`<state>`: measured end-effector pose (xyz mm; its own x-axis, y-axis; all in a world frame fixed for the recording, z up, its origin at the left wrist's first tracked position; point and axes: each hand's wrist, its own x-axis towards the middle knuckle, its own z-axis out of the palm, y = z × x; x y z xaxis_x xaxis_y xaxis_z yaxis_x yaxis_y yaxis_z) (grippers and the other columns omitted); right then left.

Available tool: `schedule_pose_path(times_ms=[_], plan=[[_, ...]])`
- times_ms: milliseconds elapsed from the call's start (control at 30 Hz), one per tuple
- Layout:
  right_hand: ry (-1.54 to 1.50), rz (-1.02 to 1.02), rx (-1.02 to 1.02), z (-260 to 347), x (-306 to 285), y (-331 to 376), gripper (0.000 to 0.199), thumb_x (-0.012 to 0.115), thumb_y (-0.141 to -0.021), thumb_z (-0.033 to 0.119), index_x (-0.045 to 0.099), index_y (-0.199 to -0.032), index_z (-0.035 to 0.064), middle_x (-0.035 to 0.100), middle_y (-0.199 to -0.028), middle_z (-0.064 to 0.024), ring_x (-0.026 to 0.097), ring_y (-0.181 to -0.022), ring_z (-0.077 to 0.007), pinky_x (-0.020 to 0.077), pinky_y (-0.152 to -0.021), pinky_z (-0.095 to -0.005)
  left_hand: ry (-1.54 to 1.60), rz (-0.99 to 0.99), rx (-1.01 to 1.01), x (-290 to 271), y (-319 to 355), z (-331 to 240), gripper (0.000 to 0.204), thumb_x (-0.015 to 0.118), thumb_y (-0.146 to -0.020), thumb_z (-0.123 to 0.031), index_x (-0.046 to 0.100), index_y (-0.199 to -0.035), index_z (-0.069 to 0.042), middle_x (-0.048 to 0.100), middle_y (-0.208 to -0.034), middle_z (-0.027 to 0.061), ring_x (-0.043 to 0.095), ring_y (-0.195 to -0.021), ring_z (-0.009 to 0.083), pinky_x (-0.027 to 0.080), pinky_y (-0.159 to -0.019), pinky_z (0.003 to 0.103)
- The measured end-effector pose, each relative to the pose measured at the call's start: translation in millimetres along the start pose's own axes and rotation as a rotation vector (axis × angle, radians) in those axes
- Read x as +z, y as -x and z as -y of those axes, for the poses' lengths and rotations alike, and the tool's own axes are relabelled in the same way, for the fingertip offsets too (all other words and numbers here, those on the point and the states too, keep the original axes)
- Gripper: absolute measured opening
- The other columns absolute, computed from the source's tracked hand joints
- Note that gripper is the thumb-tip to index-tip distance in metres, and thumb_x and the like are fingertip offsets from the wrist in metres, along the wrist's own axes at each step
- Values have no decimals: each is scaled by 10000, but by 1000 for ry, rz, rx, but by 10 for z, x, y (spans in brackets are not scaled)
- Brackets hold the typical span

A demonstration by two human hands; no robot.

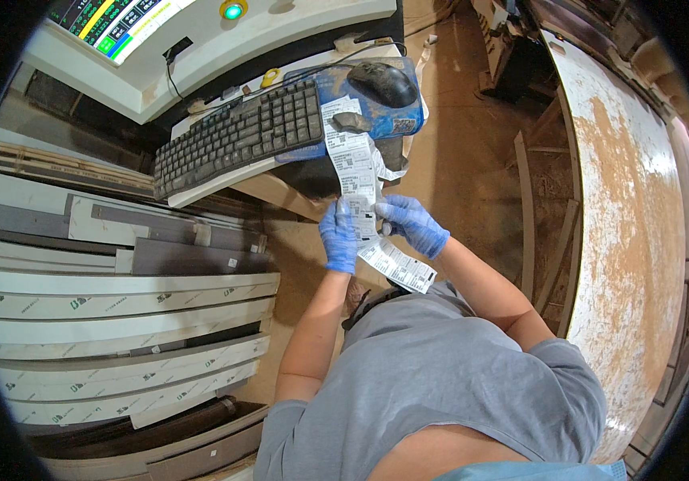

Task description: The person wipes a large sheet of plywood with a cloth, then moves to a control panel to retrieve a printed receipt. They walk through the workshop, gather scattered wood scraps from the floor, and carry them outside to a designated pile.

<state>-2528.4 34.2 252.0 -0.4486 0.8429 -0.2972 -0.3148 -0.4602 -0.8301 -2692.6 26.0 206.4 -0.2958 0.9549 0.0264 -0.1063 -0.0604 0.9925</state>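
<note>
In front of the desk (224,186): a person stands holding a long strip of printed labels (358,172) that hangs from under a small dark weight (351,121) on the blue mouse pad (376,112).
Left hand (339,237): blue-gloved, fingers closed on the left edge of the strip, about midway down.
Right hand (410,224): blue-gloved, fingers pinching the strip's right edge just beside the left hand.
Progress: the strip looks whole, with its lower end (398,266) hanging free below the hands; I judge no label is peeled or torn off yet, so the handling is at an early stage.
Around: a dusty black keyboard (236,136), a black mouse (383,82), a control panel with a green lamp (233,10).
In the way: stacked white panels (120,321) at the left, a worn white board (633,240) at the right; neither crowds the hands.
</note>
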Motion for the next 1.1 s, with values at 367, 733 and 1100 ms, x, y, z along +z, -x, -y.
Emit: schedule_pose_path(times_ms=[367,733,1100], plan=[[-58,29,12,-37,0,-62,244,673,-830,294,627,-946,84,602,-757,28,555,-618,-61,445,-582,-211,148,-47,-101,48,9,-24,313,536,-929,-312,632,-944,-16,612,-844,4,515,-743,76,455,-679,246],[124,-18,-91,134,51,20,258,676,-809,286,624,-912,55,614,-800,-6,556,-639,-82,460,-626,-225,-101,-49,69,41,45,-187,312,520,-939,-285,611,-886,8,593,-788,0,472,-706,74,435,-642,254],[92,-6,-64,-20,-10,-49,262,665,-825,280,635,-952,53,611,-775,11,550,-620,-66,449,-597,-215,-44,-48,27,57,65,-226,300,527,-934,-292,616,-878,-11,592,-784,-3,482,-695,70,436,-641,244]])
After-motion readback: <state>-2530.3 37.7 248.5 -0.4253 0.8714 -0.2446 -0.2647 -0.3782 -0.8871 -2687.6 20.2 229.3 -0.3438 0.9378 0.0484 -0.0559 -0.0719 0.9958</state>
